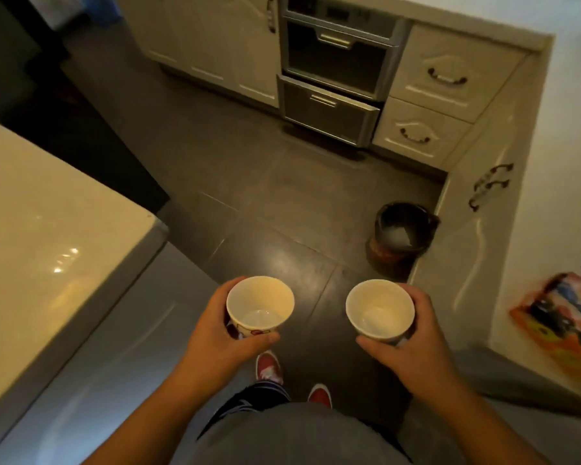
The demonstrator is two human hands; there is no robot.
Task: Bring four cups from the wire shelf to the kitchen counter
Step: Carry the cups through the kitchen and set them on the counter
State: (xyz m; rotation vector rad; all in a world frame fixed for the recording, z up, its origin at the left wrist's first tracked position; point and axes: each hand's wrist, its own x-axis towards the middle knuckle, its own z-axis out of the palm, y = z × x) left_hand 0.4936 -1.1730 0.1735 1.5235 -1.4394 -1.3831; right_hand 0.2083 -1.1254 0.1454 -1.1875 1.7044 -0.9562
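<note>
I hold two white cups upright over the dark tiled floor, one in each hand. My left hand (215, 333) wraps the left cup (260, 305), which has a red printed pattern on its outer wall. My right hand (413, 337) grips the right cup (379, 310) from the side. Both cups look empty inside. The kitchen counter (564, 135) runs along the right side and across the top. A second pale counter surface (44, 223) lies at the left. The wire shelf is out of view.
A dark waste bin (401, 236) stands on the floor by the right-hand cabinets. An orange packet (560, 323) lies on the right counter. A built-in oven with a drawer (332, 72) and white drawers (446, 78) face me. My red shoes (269, 367) are below.
</note>
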